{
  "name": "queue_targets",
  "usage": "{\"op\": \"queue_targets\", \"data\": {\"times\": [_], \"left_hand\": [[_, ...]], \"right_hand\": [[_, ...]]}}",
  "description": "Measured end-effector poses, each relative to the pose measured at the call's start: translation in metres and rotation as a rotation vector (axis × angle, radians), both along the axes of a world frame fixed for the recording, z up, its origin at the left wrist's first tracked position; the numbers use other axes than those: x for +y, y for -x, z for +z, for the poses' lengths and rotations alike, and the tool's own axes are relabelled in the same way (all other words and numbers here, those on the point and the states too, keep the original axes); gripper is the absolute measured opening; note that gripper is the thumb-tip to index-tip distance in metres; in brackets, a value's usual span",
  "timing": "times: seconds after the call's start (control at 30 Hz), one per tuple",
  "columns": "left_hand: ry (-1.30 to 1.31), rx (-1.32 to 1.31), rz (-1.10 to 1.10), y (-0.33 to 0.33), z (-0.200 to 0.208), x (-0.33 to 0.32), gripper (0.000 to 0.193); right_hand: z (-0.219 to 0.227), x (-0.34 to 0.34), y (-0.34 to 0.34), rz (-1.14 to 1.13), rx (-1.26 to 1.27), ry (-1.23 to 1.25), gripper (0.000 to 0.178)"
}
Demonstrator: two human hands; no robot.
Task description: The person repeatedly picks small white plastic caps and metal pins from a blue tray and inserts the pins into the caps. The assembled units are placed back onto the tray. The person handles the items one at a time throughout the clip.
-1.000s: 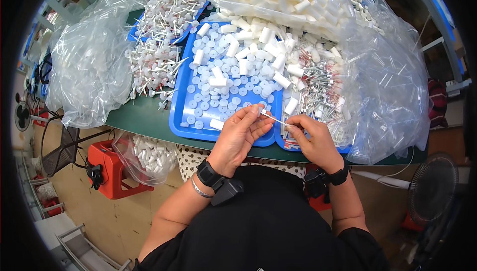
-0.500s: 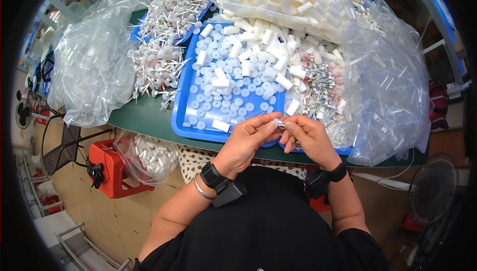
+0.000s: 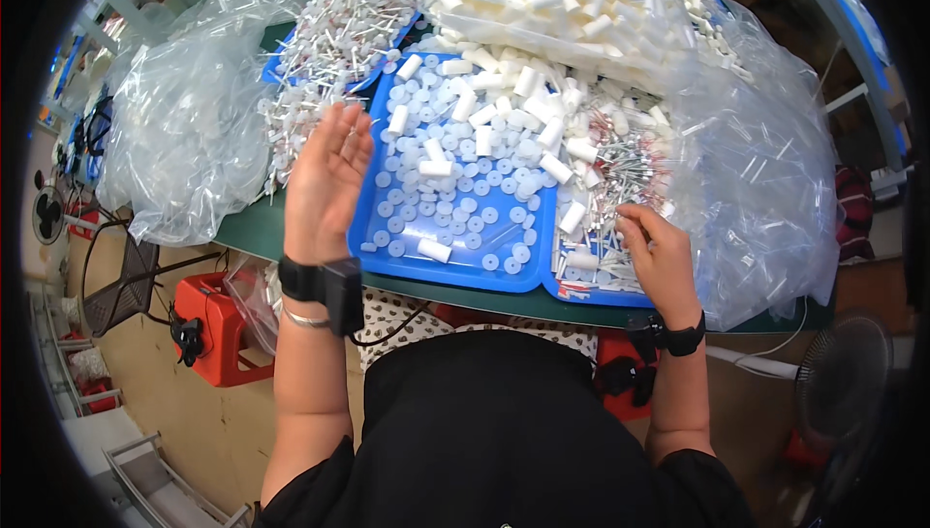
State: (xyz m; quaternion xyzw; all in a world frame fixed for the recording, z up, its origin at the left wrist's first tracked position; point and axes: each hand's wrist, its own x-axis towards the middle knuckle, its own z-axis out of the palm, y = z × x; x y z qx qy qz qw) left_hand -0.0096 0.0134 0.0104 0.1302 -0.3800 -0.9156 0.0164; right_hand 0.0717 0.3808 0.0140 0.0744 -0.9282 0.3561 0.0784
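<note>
My left hand (image 3: pixel 331 174) is raised at the left edge of the blue tray (image 3: pixel 455 276), palm turned inward, its fingers stretched out and holding nothing that I can see. Just beyond it lies a heap of white pins with round translucent heads (image 3: pixel 300 126). In the tray are many translucent discs with centre holes (image 3: pixel 475 223) and several white foam cylinders (image 3: pixel 434 250). My right hand (image 3: pixel 664 255) is at the right-hand tray, thumb and forefinger pinched together by a pile of thin metal pins (image 3: pixel 625 165). Whatever is between those fingertips is too small to make out.
A large clear bag of white cylinders (image 3: pixel 562 5) covers the back of the green table (image 3: pixel 242 232). Crumpled plastic bags lie at left (image 3: pixel 170 140) and right (image 3: pixel 765 160). Below stand a red stool (image 3: pixel 218 329) and a fan (image 3: pixel 848 378).
My hands, together over the tray's front edge around a small white piece, have parted. The left has swung left and opened; the right has moved right to the metal pins.
</note>
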Motion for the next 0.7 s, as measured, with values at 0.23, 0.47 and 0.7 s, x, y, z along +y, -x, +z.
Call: {"op": "queue_targets", "data": {"times": [0.23,0.47,0.7], "left_hand": [[1.294,0.359,-0.386,-0.045,-0.041,0.076,0.025],[1.747,0.729,-0.319,-0.048,-0.056,0.100,0.020],[1.788,0.697,-0.378,-0.043,-0.046,0.098,0.017]], "right_hand": [[-0.012,-0.008,0.013,0.106,0.153,-0.363,0.010],[-0.030,-0.010,0.007,-0.012,-0.044,-0.492,0.015],[-0.021,-0.002,-0.001,-0.142,-0.113,-0.146,0.012]]}}
